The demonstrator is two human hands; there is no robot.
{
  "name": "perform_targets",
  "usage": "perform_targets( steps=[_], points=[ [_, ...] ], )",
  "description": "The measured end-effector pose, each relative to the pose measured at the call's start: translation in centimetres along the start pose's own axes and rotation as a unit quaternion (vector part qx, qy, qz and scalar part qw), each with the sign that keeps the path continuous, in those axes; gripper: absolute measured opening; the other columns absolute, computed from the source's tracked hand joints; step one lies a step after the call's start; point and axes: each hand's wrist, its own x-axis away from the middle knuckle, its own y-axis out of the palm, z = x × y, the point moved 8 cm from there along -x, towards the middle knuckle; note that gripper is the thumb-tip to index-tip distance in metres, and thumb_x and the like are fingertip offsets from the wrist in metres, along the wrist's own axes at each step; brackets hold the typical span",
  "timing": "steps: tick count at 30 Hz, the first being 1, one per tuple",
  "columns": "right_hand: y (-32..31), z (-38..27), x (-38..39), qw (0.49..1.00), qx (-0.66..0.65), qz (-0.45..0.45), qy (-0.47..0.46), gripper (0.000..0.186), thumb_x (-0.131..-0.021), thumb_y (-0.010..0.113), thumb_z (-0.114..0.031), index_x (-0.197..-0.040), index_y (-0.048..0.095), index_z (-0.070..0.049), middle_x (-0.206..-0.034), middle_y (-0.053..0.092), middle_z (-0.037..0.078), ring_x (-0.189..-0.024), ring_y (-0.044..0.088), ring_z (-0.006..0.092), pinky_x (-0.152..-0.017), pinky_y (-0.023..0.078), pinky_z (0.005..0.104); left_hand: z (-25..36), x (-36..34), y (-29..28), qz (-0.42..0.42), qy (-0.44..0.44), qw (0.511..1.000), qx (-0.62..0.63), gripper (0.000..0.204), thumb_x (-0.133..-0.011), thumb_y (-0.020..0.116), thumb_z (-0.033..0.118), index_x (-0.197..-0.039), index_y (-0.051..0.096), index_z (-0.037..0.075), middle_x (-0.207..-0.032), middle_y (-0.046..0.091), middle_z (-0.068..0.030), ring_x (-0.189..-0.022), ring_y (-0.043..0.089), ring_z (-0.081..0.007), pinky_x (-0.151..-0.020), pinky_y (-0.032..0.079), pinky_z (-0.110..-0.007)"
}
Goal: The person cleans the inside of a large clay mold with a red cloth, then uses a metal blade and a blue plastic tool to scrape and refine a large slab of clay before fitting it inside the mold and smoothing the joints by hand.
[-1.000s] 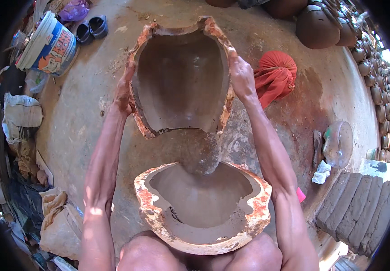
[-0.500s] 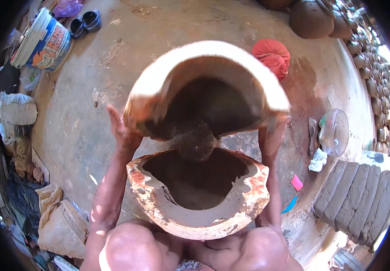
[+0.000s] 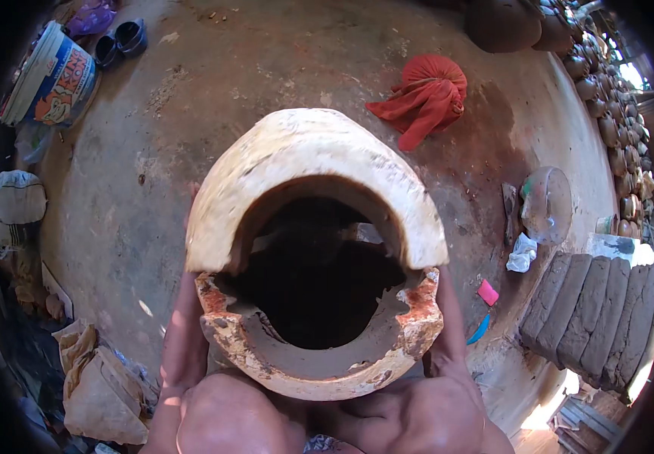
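A thick, pale upper mould half (image 3: pixel 319 147) rests its two ends on a lower mould half (image 3: pixel 319 390), so together they ring a dark round opening. The lower half, chipped and stained reddish, has a grey clay lining along its inner wall and sits against my bent knees (image 3: pixel 228 420). My left forearm (image 3: pixel 181 325) and my right forearm (image 3: pixel 452 329) run up either side. Both hands are at the sides of the upper half, holding it, with their fingers almost wholly hidden behind it.
Ahead on the floor lies a red cloth bundle (image 3: pixel 429 94). Grey clay slabs (image 3: pixel 595 314) lie at right, near a clear plastic bag (image 3: pixel 546 204) and a pink piece (image 3: pixel 487 292). Round pots (image 3: pixel 622 151) line the right wall. A bucket (image 3: pixel 54 79) and sacks (image 3: pixel 104 386) stand left.
The upper mould half has come down toward me and turned upright, closing the gap to the lower half. My hands moved with it and slipped behind it.
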Motion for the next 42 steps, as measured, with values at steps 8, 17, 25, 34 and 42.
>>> perform_targets(
  steps=[8, 17, 25, 34, 42],
  points=[
    [0.3, 0.4, 5.1, 0.999, -0.023, 0.032, 0.031, 0.068, -0.111, 0.039, -0.052, -0.151, 0.039, 0.003, -0.157, 0.043, 0.023, -0.144, 0.044, 0.0282, -0.120, 0.033, 0.0415, 1.5, -0.3, 3.6, -0.029, 0.090, 0.995, -0.044, 0.097, -0.100, 0.035, 0.077, -0.155, 0.042, -0.003, -0.160, 0.043, -0.0237, -0.146, 0.045, -0.0353, -0.122, 0.036, -0.049],
    [2.6, 3.5, 2.9, 0.987, -0.133, 0.001, 0.086, 0.071, -0.112, 0.036, -0.051, -0.160, 0.031, 0.001, -0.166, 0.033, 0.019, -0.153, 0.033, 0.0277, -0.125, 0.025, 0.0410, 1.3, -2.2, 4.8, -0.031, 0.097, 0.992, -0.076, 0.099, -0.098, 0.037, 0.079, -0.155, 0.043, -0.002, -0.160, 0.041, -0.0256, -0.146, 0.044, -0.0380, -0.122, 0.035, -0.052],
    [2.1, 5.2, 2.2, 0.980, -0.156, -0.057, 0.106, 0.069, -0.112, 0.036, -0.042, -0.166, 0.022, -0.001, -0.173, 0.024, 0.015, -0.159, 0.023, 0.0268, -0.129, 0.017, 0.0409, 2.2, -0.4, 5.1, -0.030, 0.109, 0.992, -0.056, 0.100, -0.096, 0.039, 0.081, -0.155, 0.044, -0.001, -0.161, 0.040, -0.0273, -0.147, 0.043, -0.0403, -0.123, 0.034, -0.055],
    [1.6, -3.6, 3.5, 0.967, 0.231, -0.016, -0.109, 0.076, -0.110, 0.031, -0.055, -0.145, 0.057, 0.007, -0.159, 0.047, 0.024, -0.151, 0.041, 0.0342, -0.125, 0.030, 0.0445, 3.6, -0.9, 6.9, -0.058, 0.126, 0.988, -0.061, 0.102, -0.093, 0.041, 0.083, -0.154, 0.044, 0.001, -0.161, 0.039, -0.0292, -0.147, 0.042, -0.0430, -0.124, 0.032, -0.058],
    [5.4, -7.4, 5.9, 0.956, 0.238, 0.050, -0.164, 0.110, -0.097, 0.020, -0.083, -0.140, 0.061, 0.009, -0.146, 0.057, 0.032, -0.143, 0.050, 0.0429, -0.121, 0.034, 0.0464, 3.9, -0.7, 9.8, -0.118, 0.152, 0.981, -0.008, 0.105, -0.091, 0.043, 0.085, -0.154, 0.045, 0.001, -0.161, 0.038, -0.0306, -0.147, 0.041, -0.0447, -0.124, 0.032, -0.060]
  ],
)
